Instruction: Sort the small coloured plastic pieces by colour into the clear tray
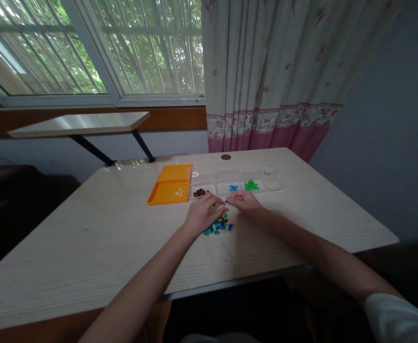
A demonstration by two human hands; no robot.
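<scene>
A mixed pile of small blue, green, brown and yellow pieces [218,226] lies on the table in front of me. My left hand [202,214] is at the pile's upper left edge, fingers curved and thumb apart from them, with nothing visible between. Just to the right, my right hand [246,202] is closed in a pinch on a tiny dark piece [227,200]. Beyond the hands stand clear plastic boxes holding sorted pieces: dark brown ones [199,192], blue ones [233,188], green ones [251,185] and a few yellow ones [272,184].
An opened orange case [153,194] with a few white pieces [179,192] sits left of the clear boxes. The pale wooden table [123,243] has a round grommet [226,157] near its back edge. A raised shelf [83,123] stands at the back left, below the window.
</scene>
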